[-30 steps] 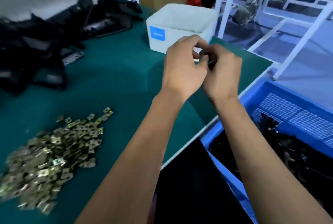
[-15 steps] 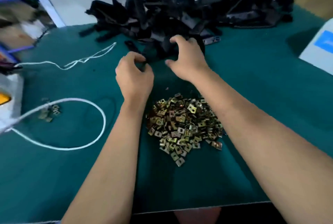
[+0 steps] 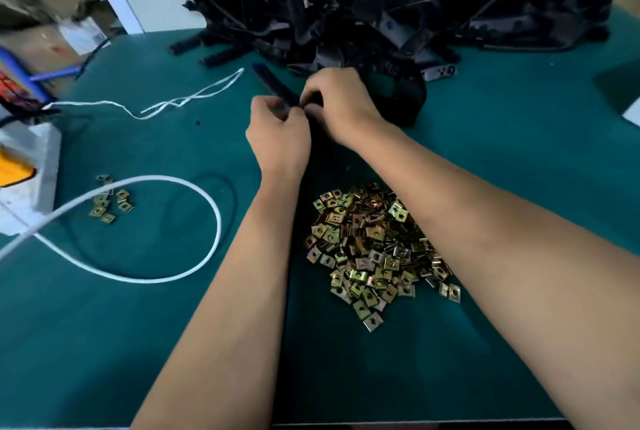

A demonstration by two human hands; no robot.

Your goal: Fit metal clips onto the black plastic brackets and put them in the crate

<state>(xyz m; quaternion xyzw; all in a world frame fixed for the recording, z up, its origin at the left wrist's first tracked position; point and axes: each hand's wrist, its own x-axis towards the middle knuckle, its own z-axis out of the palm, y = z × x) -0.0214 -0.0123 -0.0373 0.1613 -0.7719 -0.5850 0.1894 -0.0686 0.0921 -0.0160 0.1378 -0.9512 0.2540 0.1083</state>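
Observation:
A black plastic bracket (image 3: 398,97) lies at the near edge of a big heap of black brackets (image 3: 381,17) across the back of the green table. Its narrow arm (image 3: 273,85) sticks out to the left. My left hand (image 3: 278,133) and my right hand (image 3: 341,105) meet over this bracket, fingers curled, both gripping it where the arm joins the body. Whether a clip sits between my fingers is hidden. A pile of brass-coloured metal clips (image 3: 374,249) lies between my forearms, nearer to me. The crate is out of view.
A white cable (image 3: 194,267) loops on the table at left, with a few stray clips (image 3: 109,204) beside it. Thin white string (image 3: 180,102) trails toward a white and yellow object (image 3: 20,173) at the left edge. The table's front edge (image 3: 415,424) is near.
My view swung left from the white box and blue crate to the bracket heap. My hands reached the heap, then closed together on one bracket at its near edge.

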